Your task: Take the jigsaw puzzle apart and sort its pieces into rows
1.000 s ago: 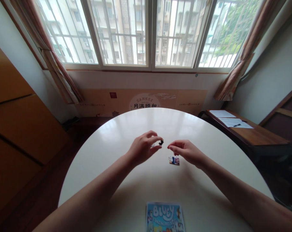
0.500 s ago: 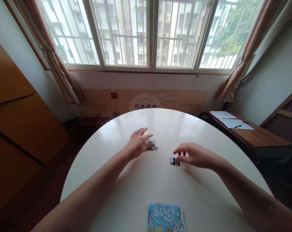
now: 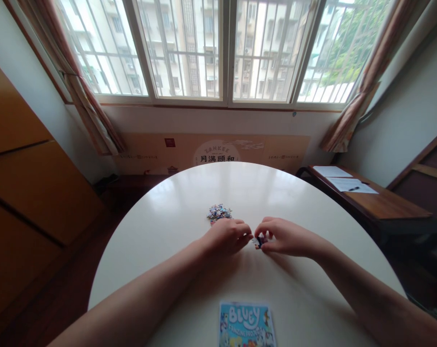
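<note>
Beyond the flat, blue BLUEY picture point(image 3: 246, 325) lies a small, partly covered puzzle section point(image 3: 259, 243), white, dark blue and orange; farther beyond, leftward, loose multicoloured puzzle pieces point(image 3: 219, 212) lie heaped

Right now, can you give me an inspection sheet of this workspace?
Surface: glossy white round-edged table.
Job's things: small joined multicoloured puzzle section; heap of loose multicoloured puzzle pieces; flat light-blue "Bluey" picture.
Clutter: white papers, dark pen on brown wooden side table.
Grippers: left hand beside section, contents hidden; right hand, fingers around section, grip unclear.
Cables: nothing seen.
Surroundings: barred window.
</note>
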### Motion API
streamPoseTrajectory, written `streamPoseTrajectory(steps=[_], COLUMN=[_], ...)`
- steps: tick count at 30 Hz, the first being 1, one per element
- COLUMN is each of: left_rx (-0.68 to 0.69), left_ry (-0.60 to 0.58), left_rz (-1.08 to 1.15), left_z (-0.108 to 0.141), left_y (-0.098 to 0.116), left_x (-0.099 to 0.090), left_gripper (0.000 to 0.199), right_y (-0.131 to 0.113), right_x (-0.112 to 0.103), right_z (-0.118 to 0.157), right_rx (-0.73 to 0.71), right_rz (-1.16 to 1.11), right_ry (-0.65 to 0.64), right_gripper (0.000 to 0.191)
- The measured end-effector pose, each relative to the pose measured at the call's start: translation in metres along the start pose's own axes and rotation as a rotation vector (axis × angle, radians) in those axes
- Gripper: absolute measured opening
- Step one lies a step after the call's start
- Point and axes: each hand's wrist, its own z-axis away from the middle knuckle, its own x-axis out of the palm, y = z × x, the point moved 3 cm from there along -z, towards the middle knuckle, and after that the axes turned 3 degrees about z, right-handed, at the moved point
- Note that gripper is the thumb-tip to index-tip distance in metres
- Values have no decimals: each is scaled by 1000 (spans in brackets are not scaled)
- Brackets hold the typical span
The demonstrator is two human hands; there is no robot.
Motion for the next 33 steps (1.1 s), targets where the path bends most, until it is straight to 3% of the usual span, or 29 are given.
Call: streamPoseTrajectory(steps=[4, 11, 17, 27, 33], left_rx=[-50, -210, -306, -415, -478], left_ry=[6, 94, 103, 225, 202], left_rz=[-55, -98, -103, 153, 189], left_z=[1, 2, 2, 11, 8], left_y=[3, 3, 4, -1, -6], left_x=[12, 4, 2, -9, -10], left_gripper=[26, 25, 23, 16, 13], right_y=[4, 16, 24, 29, 16], right_x=[5, 24, 33, 28, 36], right_z=[-7, -17, -26, -41, -42], right_rx=[-51, -22, -8, 93, 83], right_rz=[-82, -355, -554, -771, -814], right_ry=[32, -3, 80, 74, 150], right_gripper=[17, 23, 27, 35, 32])
